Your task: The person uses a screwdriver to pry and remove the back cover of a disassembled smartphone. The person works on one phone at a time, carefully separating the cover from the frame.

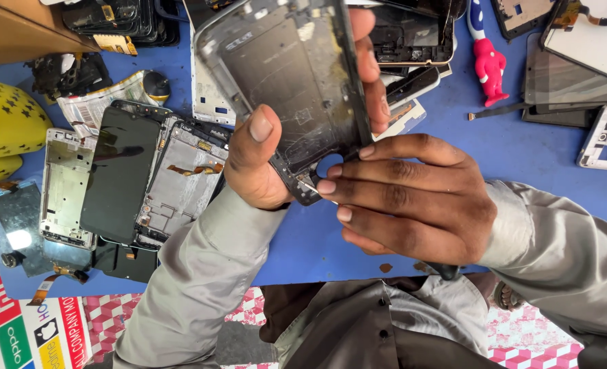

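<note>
Blue table (522, 157), red figurine (489, 68)

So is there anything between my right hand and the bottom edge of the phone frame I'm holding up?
Nothing visible. The left hand holds the phone frame clear above the blue table, and the right hand already has its fingertips at the frame's lower edge, with a thin metal tool touching it.

I hold a phone frame (296, 82) at top centre in my left hand (262, 164); my right hand (412, 198) sits just right of its lower corner. More phone frames (173, 178) lie on the table (522, 157) at left, a toy figure (489, 68) at upper right.
</note>
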